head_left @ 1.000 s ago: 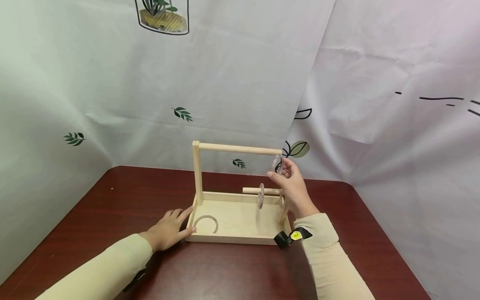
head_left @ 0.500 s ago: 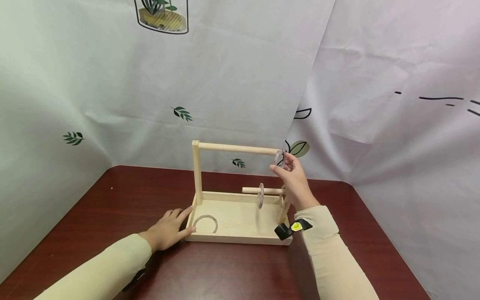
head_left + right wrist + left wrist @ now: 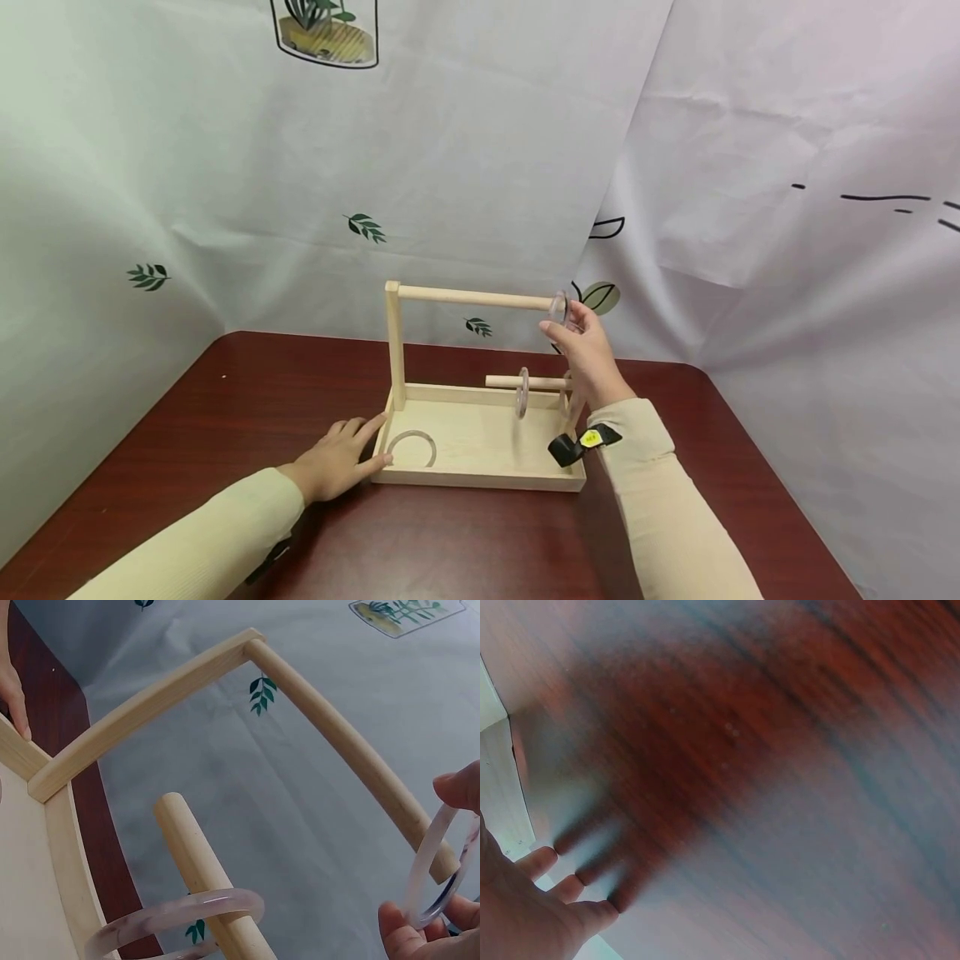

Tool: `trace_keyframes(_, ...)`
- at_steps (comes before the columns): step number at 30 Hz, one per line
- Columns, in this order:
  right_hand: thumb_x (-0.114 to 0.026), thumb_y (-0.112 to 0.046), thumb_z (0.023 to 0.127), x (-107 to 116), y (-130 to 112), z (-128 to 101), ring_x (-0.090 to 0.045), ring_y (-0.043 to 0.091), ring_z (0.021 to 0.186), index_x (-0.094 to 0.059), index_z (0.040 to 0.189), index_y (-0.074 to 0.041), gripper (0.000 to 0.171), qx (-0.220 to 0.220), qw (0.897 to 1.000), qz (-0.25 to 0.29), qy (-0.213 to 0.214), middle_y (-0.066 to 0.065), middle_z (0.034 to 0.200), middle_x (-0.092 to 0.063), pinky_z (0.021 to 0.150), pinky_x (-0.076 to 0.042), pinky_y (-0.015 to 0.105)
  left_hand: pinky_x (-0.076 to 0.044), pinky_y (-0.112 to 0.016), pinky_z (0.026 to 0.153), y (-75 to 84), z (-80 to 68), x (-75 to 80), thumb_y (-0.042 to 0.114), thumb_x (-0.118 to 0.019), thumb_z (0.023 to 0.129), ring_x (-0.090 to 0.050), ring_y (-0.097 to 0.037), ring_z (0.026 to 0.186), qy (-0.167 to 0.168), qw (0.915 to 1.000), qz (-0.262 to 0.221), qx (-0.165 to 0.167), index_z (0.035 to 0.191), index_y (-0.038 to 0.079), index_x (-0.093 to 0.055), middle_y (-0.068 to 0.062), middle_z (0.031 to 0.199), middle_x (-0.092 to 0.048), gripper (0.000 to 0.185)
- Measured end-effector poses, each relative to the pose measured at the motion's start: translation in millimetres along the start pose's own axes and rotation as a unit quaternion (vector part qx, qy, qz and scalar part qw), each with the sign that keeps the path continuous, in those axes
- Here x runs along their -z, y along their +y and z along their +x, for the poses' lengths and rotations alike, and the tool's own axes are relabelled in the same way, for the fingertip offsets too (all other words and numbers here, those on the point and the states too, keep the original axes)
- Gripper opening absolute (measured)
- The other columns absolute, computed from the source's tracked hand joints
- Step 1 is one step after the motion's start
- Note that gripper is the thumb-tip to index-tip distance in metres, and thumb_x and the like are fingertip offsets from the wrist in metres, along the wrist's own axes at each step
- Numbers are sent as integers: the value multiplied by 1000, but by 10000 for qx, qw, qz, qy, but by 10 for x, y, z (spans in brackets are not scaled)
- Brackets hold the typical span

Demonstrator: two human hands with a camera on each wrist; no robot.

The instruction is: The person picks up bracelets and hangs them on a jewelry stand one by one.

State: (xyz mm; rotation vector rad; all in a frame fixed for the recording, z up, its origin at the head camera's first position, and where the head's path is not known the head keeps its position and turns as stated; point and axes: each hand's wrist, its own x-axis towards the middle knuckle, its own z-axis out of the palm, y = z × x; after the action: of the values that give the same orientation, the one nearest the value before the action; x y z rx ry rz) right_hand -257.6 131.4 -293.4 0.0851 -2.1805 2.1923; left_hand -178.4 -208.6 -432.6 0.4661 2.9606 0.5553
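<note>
My right hand (image 3: 591, 358) pinches a translucent bangle (image 3: 426, 862) between thumb and fingers. In the right wrist view, the free end of the upper wooden bar (image 3: 352, 757) passes through this bangle. On the lower bar (image 3: 498, 381) hangs a second pale bangle (image 3: 522, 394), and another one sits by the right post, partly hidden by my right hand. A flat bangle (image 3: 412, 433) lies in the left front corner of the wooden tray (image 3: 480, 480). My left hand (image 3: 333, 458) rests with spread fingers on the tray's left edge.
The stand's tall left post (image 3: 395, 350) carries the upper bar. Under it all is a dark red-brown table (image 3: 465, 542), with a white printed cloth (image 3: 487, 150) hanging behind and at the sides. A black wrist strap (image 3: 566, 450) on the right sleeve overlaps the tray's right side.
My right hand has risen slightly with the bangle, which went from just below the upper bar's free end to around it. The left hand stays in place.
</note>
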Motion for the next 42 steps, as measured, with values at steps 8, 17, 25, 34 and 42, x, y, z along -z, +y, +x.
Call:
trace_keyframes(8,-59,-4,92,-17,2,70,-25,25,140,-18,152,-2,73,-80,9991,412,29,16,152,-19,112,-28,38,-36,-64,96,15,-8,9,56,-49,95,-37,-48,128,-1,10000,23,-23,151,13,-31,-25,136,-43,73)
trace_keyframes(17,-57,2,92,-81,16,129,-40,13,106,-29,146,1,61,-58,9946,1037,-48,2,112,-34,102,-35,37,-35,-64,98,-8,-7,-8,56,-48,95,-35,-49,129,-15,10000,-5,26,152,14,-30,-25,138,-41,73)
trace_keyframes(25,-56,3,91,-138,37,152,-42,11,89,-48,107,-7,21,51,9888,1465,-298,1,102,-38,79,-40,25,-34,-64,98,-6,-11,-4,57,-48,95,-35,-48,130,-4,10000,-9,39,152,14,-30,-25,139,-41,74)
trace_keyframes(34,-57,0,93,-202,68,158,-45,12,108,-48,106,-12,20,-140,9872,1552,-325,-1,124,-41,99,-37,34,-34,-64,98,-27,7,-40,56,-48,95,-36,-48,129,74,10000,16,-33,151,13,-30,-25,137,-42,73)
trace_keyframes(42,-55,1,91,-268,81,167,-43,11,105,-48,110,-12,25,-240,9794,1931,-534,-1,113,-44,96,-37,34,-35,-66,96,-31,0,-27,56,-47,96,-36,-49,128,57,10000,22,-54,151,13,-29,-26,137,-42,73)
